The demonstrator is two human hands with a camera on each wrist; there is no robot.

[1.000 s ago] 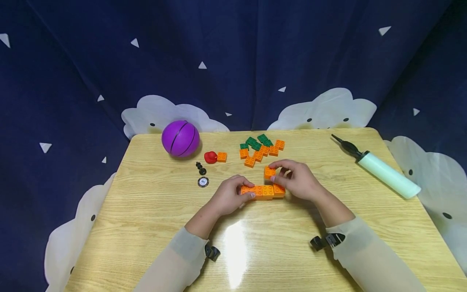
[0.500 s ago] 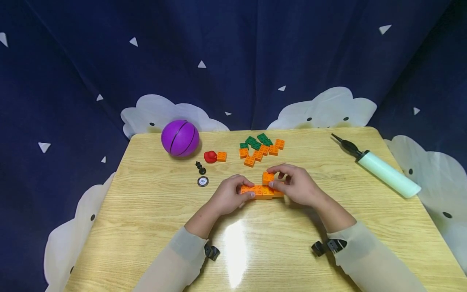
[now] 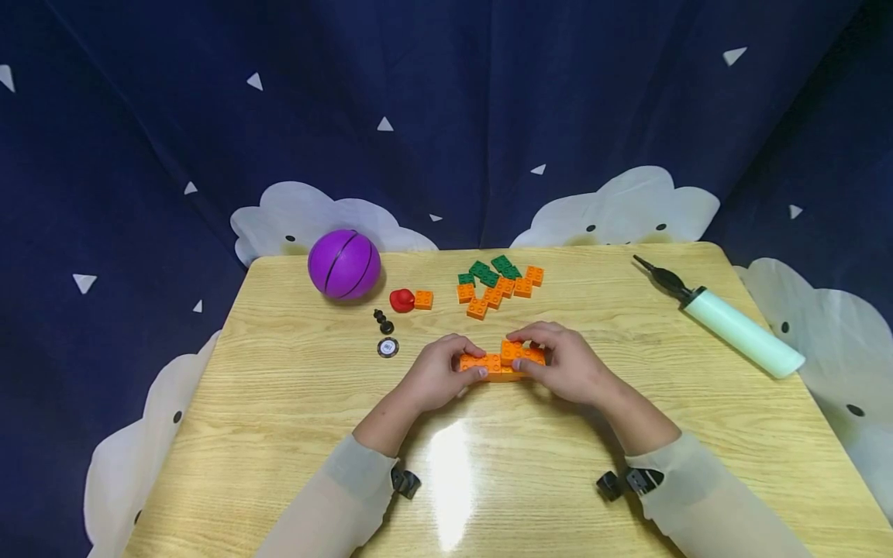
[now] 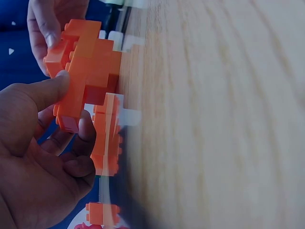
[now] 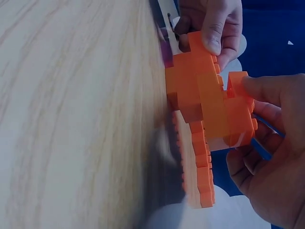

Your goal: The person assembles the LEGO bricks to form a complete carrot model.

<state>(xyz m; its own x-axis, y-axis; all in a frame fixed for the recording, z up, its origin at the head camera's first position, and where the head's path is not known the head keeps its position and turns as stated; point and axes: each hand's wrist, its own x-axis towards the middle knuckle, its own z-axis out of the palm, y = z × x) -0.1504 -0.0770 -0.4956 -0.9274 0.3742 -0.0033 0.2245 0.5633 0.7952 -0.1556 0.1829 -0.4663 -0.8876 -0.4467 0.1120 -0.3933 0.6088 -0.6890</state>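
Observation:
My left hand (image 3: 441, 373) grips the left end of a stepped build of orange toy bricks (image 3: 491, 366), thumb in front and fingers behind. In the left wrist view the build (image 4: 81, 71) narrows towards its lower layers. My right hand (image 3: 568, 363) pinches an orange brick (image 3: 512, 350) at the top of the build, towards its right end. From the right wrist, that brick (image 5: 237, 82) sits over the studs with a gap showing beneath part of it; whether it is pressed on, I cannot tell. My right fingers hide part of the right end.
Loose orange bricks (image 3: 492, 297) and green bricks (image 3: 487, 276) lie behind the build. Leftward are a single orange brick (image 3: 423, 300), a small red object (image 3: 401, 301), a black chess-like piece (image 3: 384, 322), a round chip (image 3: 387, 347) and a purple ball (image 3: 345, 264). A hand pump (image 3: 739, 329) lies right.
My right hand has lowered its orange brick from above and behind onto the top of the build. The left hand has stayed in place, still gripping the left end.

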